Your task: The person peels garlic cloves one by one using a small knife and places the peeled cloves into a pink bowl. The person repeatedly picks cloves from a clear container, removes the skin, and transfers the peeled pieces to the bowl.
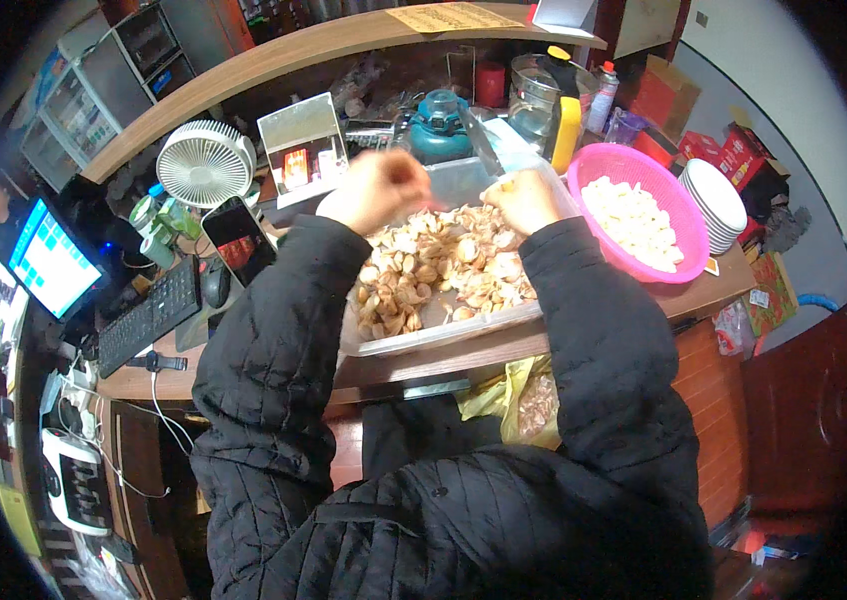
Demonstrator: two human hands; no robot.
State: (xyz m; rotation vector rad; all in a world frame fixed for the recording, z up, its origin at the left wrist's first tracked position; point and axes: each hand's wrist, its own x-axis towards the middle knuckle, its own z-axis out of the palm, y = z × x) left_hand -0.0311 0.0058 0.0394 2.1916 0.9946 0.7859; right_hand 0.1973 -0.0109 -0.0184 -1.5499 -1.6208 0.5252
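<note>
A clear plastic tub on the desk holds unpeeled garlic cloves and loose skins. My left hand is over its far left part, blurred, with curled fingers; what it holds is not clear. At the tub's far right, my right hand has its fingertips bent together, and a knife with a broad metal blade slants up just beyond them. Whether that hand grips the knife or a clove cannot be told. Right of the tub, a pink plastic colander contains peeled garlic cloves.
A white fan, a smartphone and a keyboard stand left. Behind the tub are a teal jug and a glass pot. Stacked white plates sit right. A yellow plastic bag lies below the desk edge.
</note>
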